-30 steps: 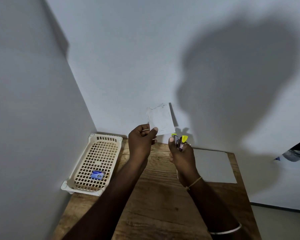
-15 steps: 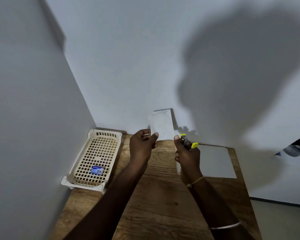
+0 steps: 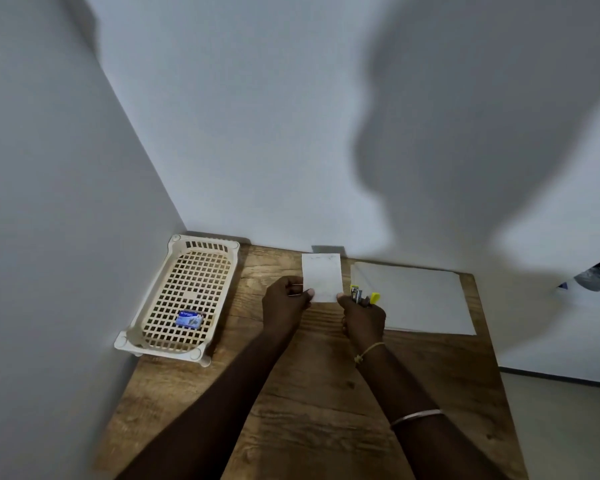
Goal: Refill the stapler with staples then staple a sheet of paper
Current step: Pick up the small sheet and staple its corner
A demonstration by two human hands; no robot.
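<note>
My left hand point(image 3: 284, 303) pinches the lower left edge of a small folded white paper point(image 3: 321, 277) and holds it upright above the wooden table point(image 3: 312, 410). My right hand point(image 3: 362, 317) grips a small stapler point(image 3: 361, 296) with yellow parts, and its thumb touches the paper's lower right corner. The stapler's metal jaw sits just right of the paper. A small blue staple box point(image 3: 189, 319) lies in the cream plastic basket point(image 3: 160, 344) to the left.
A stack of white sheets point(image 3: 420, 299) lies at the table's far right, just beyond my right hand. White walls close the left and far sides. The table's right edge drops to the floor.
Both hands have come down toward the table with the paper and stapler. The stapler has closed in on the paper's lower right corner. The view tilted downward.
</note>
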